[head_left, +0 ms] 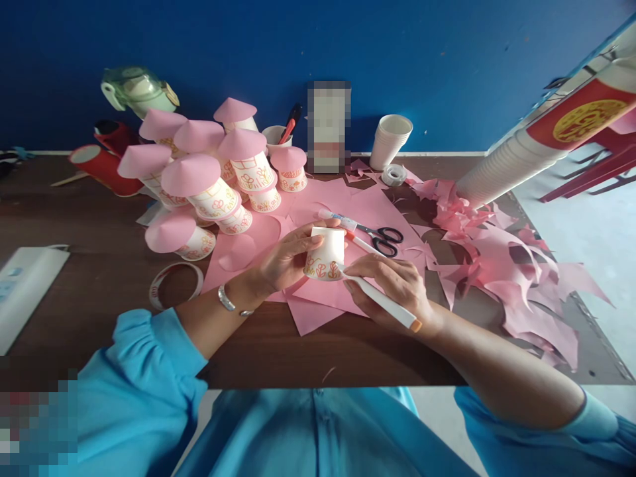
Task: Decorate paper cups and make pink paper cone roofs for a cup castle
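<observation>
Head view: roofed cups (191, 175), far left; roofless, part-drawn cup (325, 246) gripped in our left hand (293, 255), pen (385, 303) pinched in right hand (397, 285).

Head-height view, forward and down, seemingly fairly close above the tabletop (278, 358).

Scissors (376, 236) just beyond right hand (401, 281)

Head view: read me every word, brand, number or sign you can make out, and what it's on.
No text is readable.
Yellow round emblem on the long cup stack: character-like, not legible.
Large tape roll: print too small.
White-and-blue tube: label too small.
White block at left: markings unclear.
Upright rectangular item by the wall: pixelated.
</observation>
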